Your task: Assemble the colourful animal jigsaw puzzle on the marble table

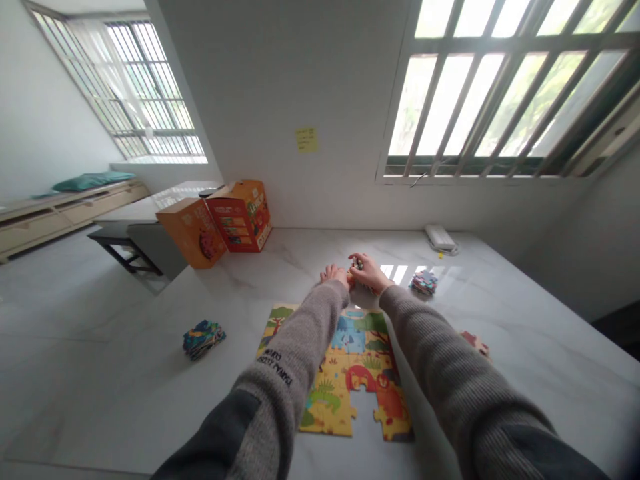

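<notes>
Both arms reach forward over a jigsaw puzzle [337, 367] with animal pictures, which has a gap at its near edge. Beyond its far edge, my right hand [367, 272] is closed around a small stack of puzzle pieces [357, 264]. My left hand [336, 274] is beside it, fingers bent and close to the same pieces; what it holds, if anything, is hidden. A stack of pink and blue pieces [424, 282] lies right of my right hand. Dark blue-green pieces [203, 339] are piled left of the puzzle. A reddish piece [475, 343] lies beyond my right forearm.
Two orange boxes, one plain-sided [193, 233] and one open-topped [240, 217], stand at the table's back left. A white device with a cable [440, 238] sits at the back right. A yellow note [307, 140] is on the wall.
</notes>
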